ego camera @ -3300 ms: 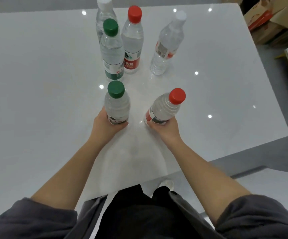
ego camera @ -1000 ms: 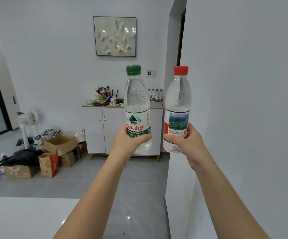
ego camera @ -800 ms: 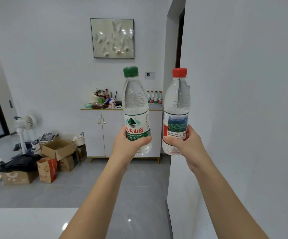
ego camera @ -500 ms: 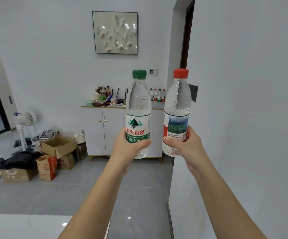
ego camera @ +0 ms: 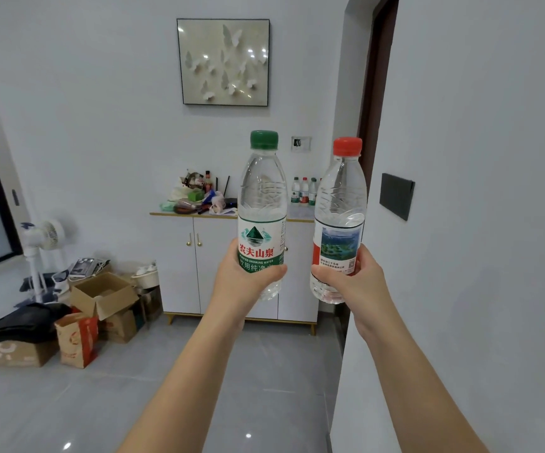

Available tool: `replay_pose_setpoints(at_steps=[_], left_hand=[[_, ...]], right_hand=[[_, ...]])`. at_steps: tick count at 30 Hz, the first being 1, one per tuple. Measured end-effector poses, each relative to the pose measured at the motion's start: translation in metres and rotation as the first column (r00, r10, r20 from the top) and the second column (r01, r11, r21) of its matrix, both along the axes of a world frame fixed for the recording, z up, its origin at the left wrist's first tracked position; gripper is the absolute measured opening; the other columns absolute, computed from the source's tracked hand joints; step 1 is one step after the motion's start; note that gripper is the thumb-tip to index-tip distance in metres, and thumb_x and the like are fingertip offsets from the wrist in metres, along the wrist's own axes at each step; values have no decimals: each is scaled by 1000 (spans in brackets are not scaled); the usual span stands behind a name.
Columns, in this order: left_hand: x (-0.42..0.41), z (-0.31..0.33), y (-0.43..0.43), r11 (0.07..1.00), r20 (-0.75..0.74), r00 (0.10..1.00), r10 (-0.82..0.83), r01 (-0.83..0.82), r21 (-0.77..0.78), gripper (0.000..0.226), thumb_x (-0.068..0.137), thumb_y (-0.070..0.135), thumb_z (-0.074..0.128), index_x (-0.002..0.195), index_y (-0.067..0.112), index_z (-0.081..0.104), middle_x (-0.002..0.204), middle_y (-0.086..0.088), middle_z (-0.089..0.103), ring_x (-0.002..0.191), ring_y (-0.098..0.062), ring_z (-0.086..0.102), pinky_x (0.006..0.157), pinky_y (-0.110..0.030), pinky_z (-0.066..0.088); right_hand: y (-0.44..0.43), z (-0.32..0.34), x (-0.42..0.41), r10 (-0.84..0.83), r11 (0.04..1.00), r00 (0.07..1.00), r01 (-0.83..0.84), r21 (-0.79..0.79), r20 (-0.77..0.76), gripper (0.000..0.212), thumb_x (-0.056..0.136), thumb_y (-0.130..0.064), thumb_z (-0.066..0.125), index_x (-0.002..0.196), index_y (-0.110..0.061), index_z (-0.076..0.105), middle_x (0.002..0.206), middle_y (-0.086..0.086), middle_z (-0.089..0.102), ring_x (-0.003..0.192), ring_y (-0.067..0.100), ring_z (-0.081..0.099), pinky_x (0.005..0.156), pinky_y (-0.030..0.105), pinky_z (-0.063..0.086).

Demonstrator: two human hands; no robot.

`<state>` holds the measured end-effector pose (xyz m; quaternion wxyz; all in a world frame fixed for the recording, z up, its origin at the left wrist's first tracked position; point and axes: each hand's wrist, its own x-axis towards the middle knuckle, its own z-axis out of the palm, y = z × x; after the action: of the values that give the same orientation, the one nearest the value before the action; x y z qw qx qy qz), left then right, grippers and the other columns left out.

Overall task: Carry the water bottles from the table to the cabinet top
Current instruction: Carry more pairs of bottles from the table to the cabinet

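Across the room stands a white two-door cabinet (ego camera: 219,263). Left hand (ego camera: 243,282) fingers wrap a green-capped clear plastic water bottle (ego camera: 262,204); right hand (ego camera: 356,282) fingers wrap a red-capped clear plastic water bottle (ego camera: 341,204), both upright.

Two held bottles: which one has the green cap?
The green-capped bottle in the left hand, with the green and white label. The right hand grips the red-capped bottle, whose label is red-edged.

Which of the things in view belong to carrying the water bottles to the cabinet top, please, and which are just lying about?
Part of the job: green-capped bottle and red-capped bottle, both held upright; cabinet top; small bottles standing on it.

Just lying about: clutter on the cabinet's left end, fan, cardboard boxes, butterfly picture, dark wall panel.
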<state>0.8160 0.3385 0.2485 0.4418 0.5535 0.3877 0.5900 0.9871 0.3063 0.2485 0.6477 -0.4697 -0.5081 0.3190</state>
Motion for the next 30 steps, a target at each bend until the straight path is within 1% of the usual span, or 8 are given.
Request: replay_pose_setpoints(at_steps=[5, 9, 14, 17, 20, 23, 27, 30], left_hand=[[17, -3, 50, 1000, -7, 1000, 27, -27, 1, 50, 70, 4, 81, 107, 28, 58, 100, 7, 71, 94, -12, 67, 77, -30, 54], [30, -7, 90, 999, -13, 999, 38, -38, -7, 48, 70, 3, 81, 100, 32, 57, 98, 8, 70, 92, -11, 67, 73, -27, 53], [48, -9, 148, 1000, -5, 1000, 14, -14, -21, 49, 70, 4, 81, 105, 29, 57, 100, 6, 70, 92, -11, 67, 68, -23, 50], [57, -12, 191, 1000, -4, 1000, -6, 6, -22, 53, 70, 3, 81, 113, 23, 58, 103, 4, 71, 94, -12, 67, 69, -24, 51], [62, -15, 241, 1000, -10, 1000, -20, 20, -12, 52, 70, 3, 81, 112, 23, 58, 101, 4, 70, 92, -12, 67, 67, -22, 50], [65, -17, 297, 999, 2, 999, -39, 39, -13, 53, 70, 3, 82, 113, 23, 58, 102, 4, 70, 92, -12, 67, 66, -20, 50], [70, -7, 374, 997, 28, 997, -77, 78, -28, 55, 71, 3, 81, 117, 21, 58, 104, 2, 70, 94, -13, 66, 66, -22, 49], [74, -2, 427, 995, 33, 994, -101, 101, -12, 56, 71, 1, 80, 119, 20, 58, 104, 3, 70, 94, -12, 66, 68, -22, 50]], right_hand=[[57, 0, 18, 22, 1000, 1000, -22, 3, 9, 44, 76, -9, 81, 92, -39, 54, 75, -28, 67, 72, -15, 65, 51, 8, 49], [99, -4, 30, 12, 1000, 1000, -12, 2, 9, 46, 76, -10, 82, 95, -41, 54, 81, -27, 68, 78, -9, 67, 57, 12, 51], [156, -12, 43, -7, 1000, 1000, 7, 4, -23, 45, 75, -8, 81, 94, -40, 55, 86, -24, 67, 76, -13, 65, 57, 9, 50], [195, -17, 50, -34, 999, 999, 33, -5, -30, 46, 75, -9, 82, 95, -41, 54, 92, -22, 66, 81, -5, 68, 61, 12, 51], [242, -20, 55, -58, 998, 998, 58, -4, -21, 48, 75, -11, 82, 99, -41, 53, 98, -18, 66, 90, 2, 66, 70, 17, 52], [293, -17, 59, -77, 997, 997, 77, -1, -5, 45, 76, -11, 81, 94, -41, 53, 92, -23, 64, 82, -1, 65, 58, 13, 50], [364, -8, 67, -99, 995, 995, 100, -13, 26, 44, 75, -10, 82, 97, -38, 56, 93, -17, 69, 84, -1, 69, 64, 15, 52], [412, -8, 74, -116, 993, 993, 116, 6, 31, 44, 74, -5, 82, 98, -35, 59, 88, -16, 72, 82, -4, 69, 62, 13, 53]])
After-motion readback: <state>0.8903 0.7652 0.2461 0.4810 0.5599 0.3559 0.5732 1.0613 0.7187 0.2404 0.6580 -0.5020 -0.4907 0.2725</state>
